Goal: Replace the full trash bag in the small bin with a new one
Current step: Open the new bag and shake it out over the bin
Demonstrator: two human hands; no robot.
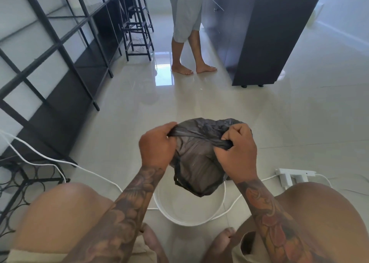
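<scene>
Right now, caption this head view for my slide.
Both hands, left and right, hold the dark trash bag above the white bin.

The floor (299, 107) was laid in large, pale, glossy tiles, bright enough to carry a window reflection (163, 68) at centre; a black open-frame shelving unit (60, 49) with pale panels ran along the left wall; black stools (137, 21) stood beyond it, with loose wires at their feet; a tall dark cabinet (265, 33) on short feet stood at right; a second person (187, 27) stood barefoot beside it; a white cable (50, 159) crossed the floor at left; a white power strip (293, 175) lay at right; the far right wall (347, 9) was plain and pale.
</scene>
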